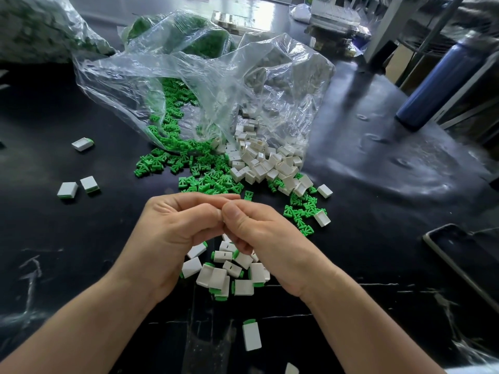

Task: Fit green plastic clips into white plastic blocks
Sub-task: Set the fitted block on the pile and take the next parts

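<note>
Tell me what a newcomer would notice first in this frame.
The left hand and right hand meet fingertip to fingertip at centre; whatever they hold is hidden. Beyond them, green clips and white blocks spill from a clear plastic bag onto the dark table; clipped blocks lie heaped below the hands.

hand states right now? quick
Left hand: fingers curled, tips meeting the other hand; anything held is hidden.
Right hand: fingers curled likewise; cannot tell what it holds, if anything.
</note>
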`<state>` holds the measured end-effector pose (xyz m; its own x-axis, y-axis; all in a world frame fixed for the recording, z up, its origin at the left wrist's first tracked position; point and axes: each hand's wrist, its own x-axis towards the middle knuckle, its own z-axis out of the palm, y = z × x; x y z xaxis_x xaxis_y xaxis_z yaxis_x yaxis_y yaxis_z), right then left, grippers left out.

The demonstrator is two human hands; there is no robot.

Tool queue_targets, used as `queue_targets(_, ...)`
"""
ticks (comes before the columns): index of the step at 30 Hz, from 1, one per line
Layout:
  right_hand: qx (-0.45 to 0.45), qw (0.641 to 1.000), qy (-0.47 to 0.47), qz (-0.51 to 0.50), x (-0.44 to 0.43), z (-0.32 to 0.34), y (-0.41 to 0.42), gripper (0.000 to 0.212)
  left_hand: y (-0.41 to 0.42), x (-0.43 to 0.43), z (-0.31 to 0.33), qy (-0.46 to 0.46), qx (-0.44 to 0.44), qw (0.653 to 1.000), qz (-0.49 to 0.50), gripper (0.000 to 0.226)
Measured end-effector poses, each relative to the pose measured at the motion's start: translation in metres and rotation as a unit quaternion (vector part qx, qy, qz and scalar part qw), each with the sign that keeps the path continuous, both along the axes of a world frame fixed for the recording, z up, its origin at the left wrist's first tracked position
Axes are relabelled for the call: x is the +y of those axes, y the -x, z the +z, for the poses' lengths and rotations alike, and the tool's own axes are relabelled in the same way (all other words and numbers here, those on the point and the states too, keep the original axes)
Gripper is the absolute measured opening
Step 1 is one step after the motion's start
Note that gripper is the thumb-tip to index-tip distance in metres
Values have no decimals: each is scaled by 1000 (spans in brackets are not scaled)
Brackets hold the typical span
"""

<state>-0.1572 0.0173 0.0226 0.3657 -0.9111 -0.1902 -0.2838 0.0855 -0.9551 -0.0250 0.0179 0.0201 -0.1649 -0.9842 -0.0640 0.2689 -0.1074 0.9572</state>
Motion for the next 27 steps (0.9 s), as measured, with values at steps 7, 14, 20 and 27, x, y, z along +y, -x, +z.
queue_targets(7, -66, 997, -40, 16, -5, 2, 7, 39, -3, -3, 0, 4, 1, 1000, -31, 20)
queue_targets(14, -120, 988, -97, -7, -7, 6, 11, 34, -4, -4, -3, -30, 28, 998, -51, 25)
queue_targets(20, -121, 986, -111, -15, -11, 5, 13, 38, -2, -4, -2, -24, 21, 998, -48, 27)
queue_targets(27, -107, 992, -50, -36, -13, 4, 19, 8, -8, -9, -4, -31, 4, 1000, 7, 30)
